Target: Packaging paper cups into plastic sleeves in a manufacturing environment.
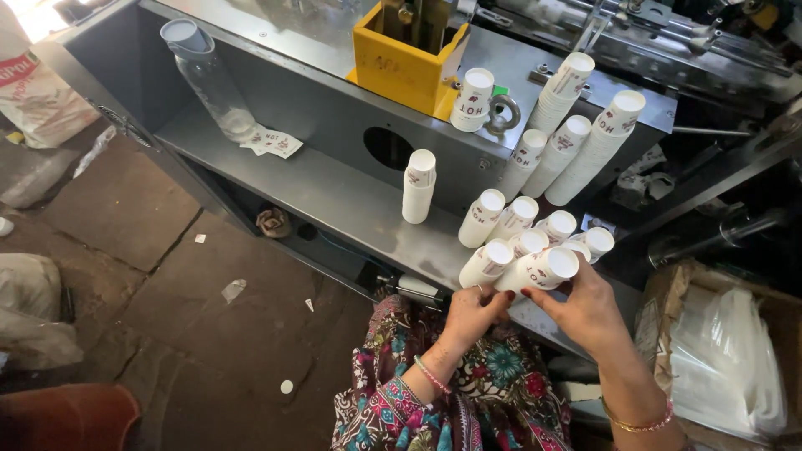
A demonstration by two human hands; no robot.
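Both hands, the left hand (474,311) and the right hand (587,311), curl their fingers around a tilted stack of paper cups (535,271) between them.

**Small paper-cup workshop**

Factory floor is indicated by a grey steel machine (334,179) with a yellow guard box (401,63) bolted on top. Stacks of white paper cups (576,154) are lined up on its shelf. Rough stone floor (167,276) is littered with paper scraps; plastic bags (727,359) are kept in a carton.
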